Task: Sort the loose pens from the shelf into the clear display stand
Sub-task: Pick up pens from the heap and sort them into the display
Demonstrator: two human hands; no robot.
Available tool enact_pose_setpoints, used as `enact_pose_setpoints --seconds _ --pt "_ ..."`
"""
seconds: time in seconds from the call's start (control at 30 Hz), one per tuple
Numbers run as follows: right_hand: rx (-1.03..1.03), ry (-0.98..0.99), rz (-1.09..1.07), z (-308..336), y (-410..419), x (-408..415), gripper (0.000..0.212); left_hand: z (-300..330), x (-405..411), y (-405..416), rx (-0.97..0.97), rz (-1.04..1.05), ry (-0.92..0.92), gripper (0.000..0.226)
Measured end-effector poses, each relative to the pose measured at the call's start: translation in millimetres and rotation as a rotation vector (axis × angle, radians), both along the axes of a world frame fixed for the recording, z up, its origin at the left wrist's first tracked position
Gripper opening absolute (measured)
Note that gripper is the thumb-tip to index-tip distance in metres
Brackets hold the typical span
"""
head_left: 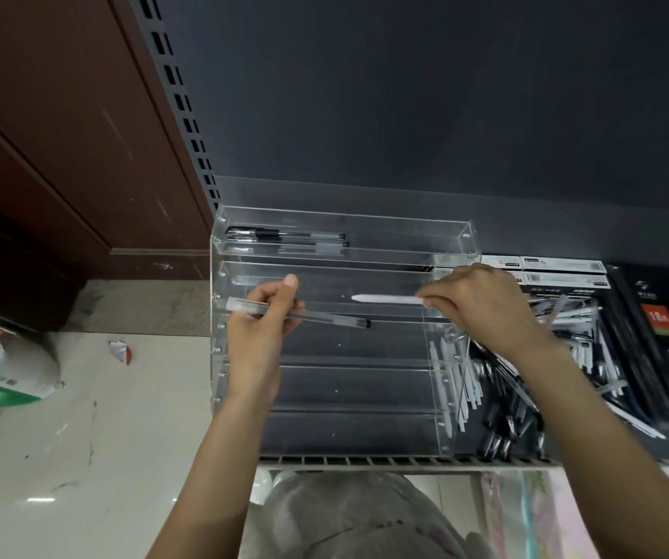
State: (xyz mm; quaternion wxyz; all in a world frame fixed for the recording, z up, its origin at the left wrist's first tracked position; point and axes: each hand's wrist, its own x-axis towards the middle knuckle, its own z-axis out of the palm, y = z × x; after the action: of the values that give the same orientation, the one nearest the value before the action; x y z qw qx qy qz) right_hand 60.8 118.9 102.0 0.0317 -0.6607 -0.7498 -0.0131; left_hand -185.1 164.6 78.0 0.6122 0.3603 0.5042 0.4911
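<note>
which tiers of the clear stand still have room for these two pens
The tiers of the clear stand below both hands look bare. The top tier holds black pens at its left, free to the right. The pen pile beside it is crowded.

two hands over a clear tiered display stand on a dark shelf.

left hand gripping a clear pen with a frosted cap, held level across the stand's left side; right hand pinching one end of a white pen above a middle tier, tip pointing left. two black-capped pens lying in the top tier. loose pile of pens just right of the stand, boxed stock behind it.
</note>
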Motion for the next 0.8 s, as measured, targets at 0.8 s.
enact_pose_setpoints --seconds 0.8 --pt "0.483 0.448 -0.117 27 -26 -21 0.008 42 81 -3 0.112 -0.19 -0.115 0.008"
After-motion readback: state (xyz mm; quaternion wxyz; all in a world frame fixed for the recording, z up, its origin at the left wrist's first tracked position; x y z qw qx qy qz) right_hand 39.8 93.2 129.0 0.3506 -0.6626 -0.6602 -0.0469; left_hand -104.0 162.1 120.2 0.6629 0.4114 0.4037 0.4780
